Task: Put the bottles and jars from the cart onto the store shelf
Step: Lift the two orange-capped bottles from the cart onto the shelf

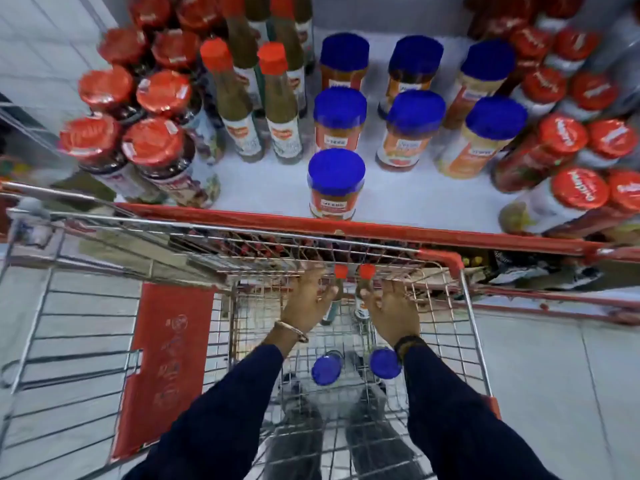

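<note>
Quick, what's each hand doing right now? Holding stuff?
Left hand: closed around a red-capped bottle standing in the cart.
Right hand: closed around the other red-capped bottle beside it.

left hand: reaching down, fingers curled | right hand: reaching down, fingers spread | arms: extended, parallel

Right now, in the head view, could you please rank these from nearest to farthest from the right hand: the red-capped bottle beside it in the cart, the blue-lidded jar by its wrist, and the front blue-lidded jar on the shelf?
1. Red-capped bottle, just left of the right hand.
2. Blue-lidded jar in the cart, under the wrist.
3. Front blue-lidded shelf jar, beyond the cart.
</note>
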A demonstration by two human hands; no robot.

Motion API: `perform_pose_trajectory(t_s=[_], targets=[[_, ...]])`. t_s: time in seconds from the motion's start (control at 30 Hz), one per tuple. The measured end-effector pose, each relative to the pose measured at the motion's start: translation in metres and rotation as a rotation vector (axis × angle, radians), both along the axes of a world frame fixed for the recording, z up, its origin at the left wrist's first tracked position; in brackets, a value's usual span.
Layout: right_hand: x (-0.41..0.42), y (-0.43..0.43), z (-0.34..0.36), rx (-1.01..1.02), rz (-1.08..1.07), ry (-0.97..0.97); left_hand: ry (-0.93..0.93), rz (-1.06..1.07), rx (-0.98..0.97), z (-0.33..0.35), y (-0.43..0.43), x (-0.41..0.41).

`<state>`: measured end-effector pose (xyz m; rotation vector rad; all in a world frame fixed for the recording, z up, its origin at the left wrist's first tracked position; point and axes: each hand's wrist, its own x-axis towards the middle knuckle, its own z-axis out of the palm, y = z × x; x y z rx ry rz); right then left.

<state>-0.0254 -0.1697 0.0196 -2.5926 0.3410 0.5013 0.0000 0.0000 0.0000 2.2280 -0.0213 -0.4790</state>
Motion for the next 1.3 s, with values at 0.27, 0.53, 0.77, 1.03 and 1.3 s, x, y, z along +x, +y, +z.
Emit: perform_pose_trajectory(t_s=[0.27,0.53,0.77,1.03,1.3], targets=[[0.026,0.008,-0.074,0.257,-0.322,0.016,0.281,0.194,-0.062,-0.056,-0.031,0.027],[0.029,0.008,-0.093,0.292,-0.395,-0.131,0.148,0.128,-0.027,-0.082,-0.027,0.029],[0.013,0.005,-0.075,0.310,-0.259,-0.139,0.011,0.120,-0.009,-0.063,-0.011,0.008],[-0.016,0.012,0.022,0.480,-0.200,-0.274,-0.122,0.225,-0.144,0.023,0.021,-0.019],[-0.032,0.029,0.146,0.736,-0.187,-0.406,-0.320,0.319,-0.267,0.144,0.062,-0.044]])
